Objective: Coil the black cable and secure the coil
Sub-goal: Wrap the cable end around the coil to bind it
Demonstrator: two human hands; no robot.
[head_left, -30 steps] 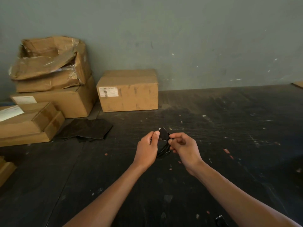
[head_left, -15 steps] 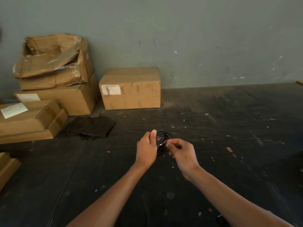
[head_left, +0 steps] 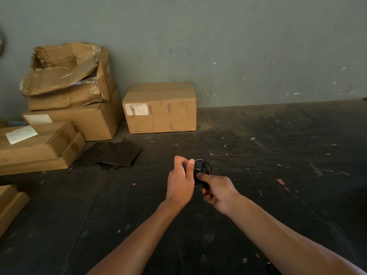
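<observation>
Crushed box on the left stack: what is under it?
The crushed box sits on a larger closed carton with a white label. That carton's top is covered, and what either holds cannot be seen.

left hand (head_left: 179, 184): grips black cable coil (head_left: 202, 168) | right hand (head_left: 217, 188): pinches coil's lower edge | held above dark floor (head_left: 278, 175) | cardboard boxes (head_left: 160, 108) by grey wall (head_left: 218, 46)
</observation>
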